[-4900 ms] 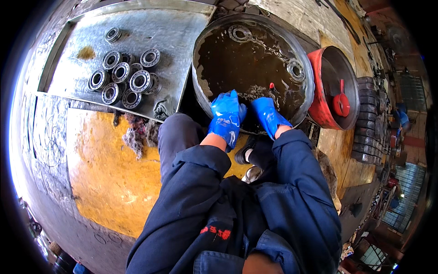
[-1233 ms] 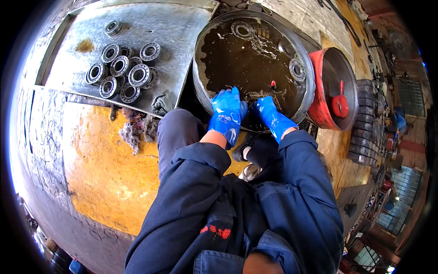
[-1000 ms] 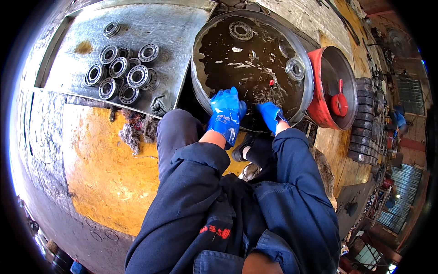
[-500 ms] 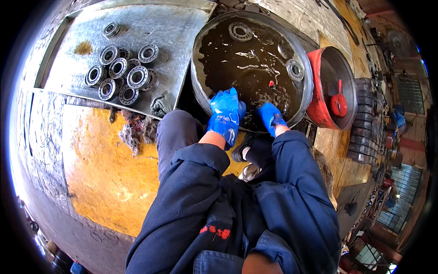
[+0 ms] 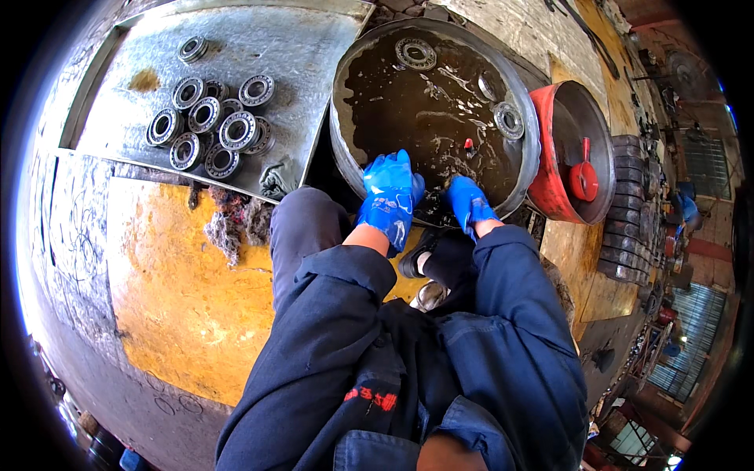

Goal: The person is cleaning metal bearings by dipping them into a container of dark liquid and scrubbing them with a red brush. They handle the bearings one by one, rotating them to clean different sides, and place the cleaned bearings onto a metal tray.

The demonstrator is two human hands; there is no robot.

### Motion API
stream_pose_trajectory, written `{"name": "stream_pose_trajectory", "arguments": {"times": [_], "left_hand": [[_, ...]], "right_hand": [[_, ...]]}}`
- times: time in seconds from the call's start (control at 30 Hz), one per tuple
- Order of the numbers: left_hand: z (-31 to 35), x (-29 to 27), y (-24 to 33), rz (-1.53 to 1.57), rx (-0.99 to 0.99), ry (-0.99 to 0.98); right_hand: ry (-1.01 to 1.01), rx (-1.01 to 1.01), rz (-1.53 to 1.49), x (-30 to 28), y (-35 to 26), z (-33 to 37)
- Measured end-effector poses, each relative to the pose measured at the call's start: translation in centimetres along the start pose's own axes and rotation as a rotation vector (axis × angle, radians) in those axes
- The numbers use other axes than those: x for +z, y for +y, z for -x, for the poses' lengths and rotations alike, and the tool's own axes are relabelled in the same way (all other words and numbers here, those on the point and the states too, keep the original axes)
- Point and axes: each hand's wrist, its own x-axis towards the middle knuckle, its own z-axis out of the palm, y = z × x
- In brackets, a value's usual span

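Note:
A round metal tub holds murky brown liquid. My left hand, in a blue rubber glove, is at its near rim with fingers bent and closed; whatever they grip is hidden beneath the hand. To its right, my gloved right hand reaches down at the liquid, its fingers curled and their tips hidden. Ripples and froth show beside it. A small red piece pokes up just beyond this hand. One bearing lies near the tub's far side and another bearing by its right wall.
Left of the tub, a metal tray carries several bearings and a crumpled grey rag. A red drum on the right holds a red ladle-like scoop. Dirty fibre waste lies on the yellow floor sheet.
My right hand has shifted very slightly, and the ripples near it have a different shape. The left hand stays in nearly the same place.

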Motion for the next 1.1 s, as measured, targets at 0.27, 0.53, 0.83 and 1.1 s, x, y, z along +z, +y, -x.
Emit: {"name": "stream_pose_trajectory", "arguments": {"times": [0.27,0.53,0.83,1.1], "left_hand": [[-0.2,1.6,0.3,0.016,0.044,0.11],[0.0,0.2,-0.3,-0.016,-0.007,-0.005],[-0.1,0.5,-0.5,0.004,0.002,0.026],[0.1,0.3,-0.2,-0.014,0.01,0.034]], "right_hand": [[-0.15,-0.132,0.175,-0.7,1.0,-1.1],[0.03,-0.154,0.065,-0.3,-1.9,-0.8],[0.033,-0.074,-0.149,0.5,1.3,0.4],[-0.034,-0.267,0.418,-1.0,-2.0,-1.2]]}}
